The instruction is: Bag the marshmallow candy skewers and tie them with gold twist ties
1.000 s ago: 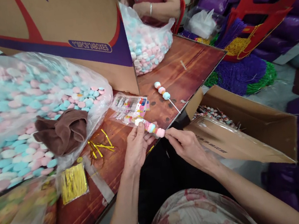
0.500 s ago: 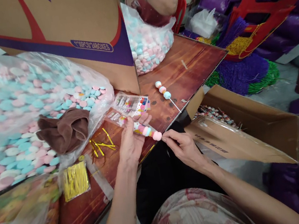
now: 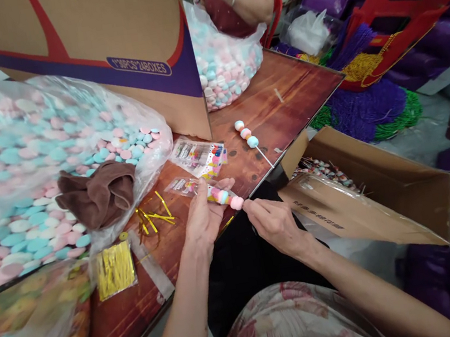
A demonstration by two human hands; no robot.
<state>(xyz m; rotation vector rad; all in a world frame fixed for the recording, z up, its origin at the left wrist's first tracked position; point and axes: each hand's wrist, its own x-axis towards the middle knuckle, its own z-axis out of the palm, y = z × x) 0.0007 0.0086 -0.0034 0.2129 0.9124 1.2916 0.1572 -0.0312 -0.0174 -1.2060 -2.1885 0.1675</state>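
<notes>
A marshmallow skewer (image 3: 236,203) in pink, blue, white and yellow lies across my two hands, partly inside a small clear printed bag (image 3: 214,194). My left hand (image 3: 206,211) grips the bag around the skewer, thumb on top and fingers beneath. At the pink end, my right hand (image 3: 273,222) is closed in a pinch where the stick would be; the stick itself is hidden by the fingers. Another marshmallow skewer (image 3: 246,133) rests on the table (image 3: 292,79), its white stick over the edge. Flat printed bags (image 3: 198,155) lie just beyond my left hand.
Big clear sacks of marshmallows (image 3: 33,129) fill the left, with a brown cloth (image 3: 99,193) on one. Gold twist ties (image 3: 152,221) lie nearby. A tall carton (image 3: 104,40) stands behind. An open box (image 3: 396,182) holds skewers at right. A co-worker (image 3: 242,2) sits across.
My left hand has shifted slightly right along the skewer, and the bag has come with it. My right fingers are curled more tightly. The co-worker's hand has risen.
</notes>
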